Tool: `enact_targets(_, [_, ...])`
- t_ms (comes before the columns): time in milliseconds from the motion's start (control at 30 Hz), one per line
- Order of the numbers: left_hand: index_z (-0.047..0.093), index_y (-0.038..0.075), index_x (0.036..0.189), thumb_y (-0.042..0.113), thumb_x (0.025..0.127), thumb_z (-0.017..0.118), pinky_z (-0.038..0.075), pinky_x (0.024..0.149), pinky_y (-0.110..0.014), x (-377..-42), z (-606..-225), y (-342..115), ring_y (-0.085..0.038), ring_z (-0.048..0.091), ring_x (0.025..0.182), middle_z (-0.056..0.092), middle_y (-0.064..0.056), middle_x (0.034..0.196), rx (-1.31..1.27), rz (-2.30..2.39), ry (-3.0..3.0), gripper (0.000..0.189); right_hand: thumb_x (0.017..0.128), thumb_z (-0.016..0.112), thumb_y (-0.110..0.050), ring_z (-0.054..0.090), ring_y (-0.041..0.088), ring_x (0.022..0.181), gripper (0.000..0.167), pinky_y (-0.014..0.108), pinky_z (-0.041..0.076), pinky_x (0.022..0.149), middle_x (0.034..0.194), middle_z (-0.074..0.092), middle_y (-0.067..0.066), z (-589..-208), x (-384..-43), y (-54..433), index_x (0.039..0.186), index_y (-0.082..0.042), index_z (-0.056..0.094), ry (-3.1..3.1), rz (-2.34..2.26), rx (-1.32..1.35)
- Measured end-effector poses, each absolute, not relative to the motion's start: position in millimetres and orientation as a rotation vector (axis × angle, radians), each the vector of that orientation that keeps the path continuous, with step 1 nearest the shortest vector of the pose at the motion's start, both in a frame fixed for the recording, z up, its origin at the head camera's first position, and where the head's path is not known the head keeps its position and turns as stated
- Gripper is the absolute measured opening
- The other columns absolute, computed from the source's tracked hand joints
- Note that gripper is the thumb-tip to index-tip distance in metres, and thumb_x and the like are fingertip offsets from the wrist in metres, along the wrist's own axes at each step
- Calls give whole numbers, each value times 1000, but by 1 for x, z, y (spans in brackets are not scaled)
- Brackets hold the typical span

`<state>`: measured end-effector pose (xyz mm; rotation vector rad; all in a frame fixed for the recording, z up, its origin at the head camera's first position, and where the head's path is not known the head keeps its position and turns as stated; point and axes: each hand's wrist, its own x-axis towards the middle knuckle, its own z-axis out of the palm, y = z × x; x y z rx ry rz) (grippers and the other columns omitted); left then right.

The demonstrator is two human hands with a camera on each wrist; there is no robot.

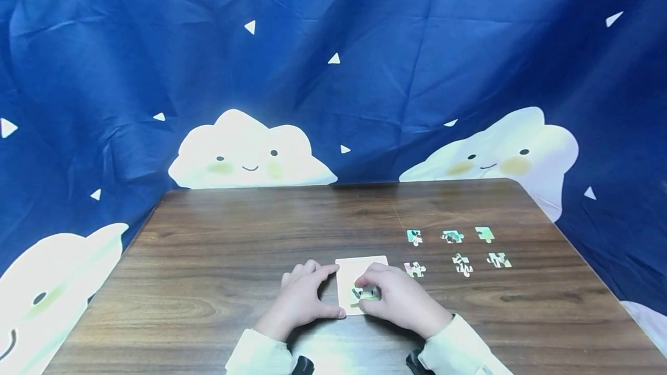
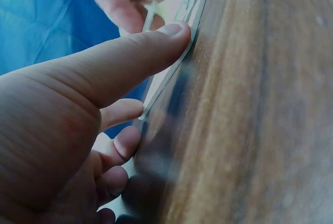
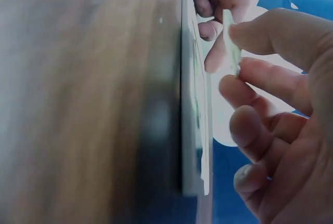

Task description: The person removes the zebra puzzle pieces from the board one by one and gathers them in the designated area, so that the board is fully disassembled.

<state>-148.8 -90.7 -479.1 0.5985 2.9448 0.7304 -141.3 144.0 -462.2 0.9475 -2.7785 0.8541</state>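
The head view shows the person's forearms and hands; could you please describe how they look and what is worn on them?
The left hand and right hand are bare, with no gloves visible. The left sleeve and right sleeve are pale, almost white. A black piece shows at the left cuff, a similar dark one at the right.

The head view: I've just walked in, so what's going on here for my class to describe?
A person's left hand touches the left side of a pale, flat, square board, while their right hand pinches a thin, partly green puzzle piece, held above it, not yet set down. Six small, printed jigsaw pieces lie in two rows on the brown wood-grain table, farther to the right.
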Motion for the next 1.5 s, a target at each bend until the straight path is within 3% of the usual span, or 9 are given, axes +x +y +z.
enact_targets(300, [61, 20, 139, 56, 61, 87, 30, 78, -40, -148, -479, -91, -17, 42, 89, 49, 6, 99, 585, 759, 2931, 89, 76, 84, -13, 49, 1, 65, 24, 17, 41, 58, 85, 61, -11, -467, -125, 175, 96, -20, 71, -2551, 1058, 1021])
enact_targets(800, [61, 20, 138, 56, 60, 87, 30, 79, -41, -148, -480, -90, -17, 42, 89, 50, 6, 99, 584, 772, 2928, 90, 73, 84, -5, 49, -1, 67, 33, 14, 40, 59, 94, 62, -13, -475, -112, 229, 103, -15, 72, -2516, 1003, 972])
enact_targets(1133, [61, 20, 138, 55, 60, 87, 30, 79, -40, -147, -479, -91, -17, 42, 90, 50, 6, 100, 580, 769, 2934, 89, 71, 87, -17, 52, -2, 78, 31, 29, 48, 68, 92, 59, -17, -474, -113, 269, 99, -15, 74, -2664, 597, 871])
enact_targets(1500, [60, 20, 139, 55, 61, 87, 30, 80, -41, -147, -480, -90, -17, 42, 91, 50, 6, 102, 571, 766, 2933, 90, 69, 86, -13, 43, -4, 72, 29, 25, 41, 61, 88, 53, -16, -475, -116, 289, 92, -19, 71, -2720, 616, 806])
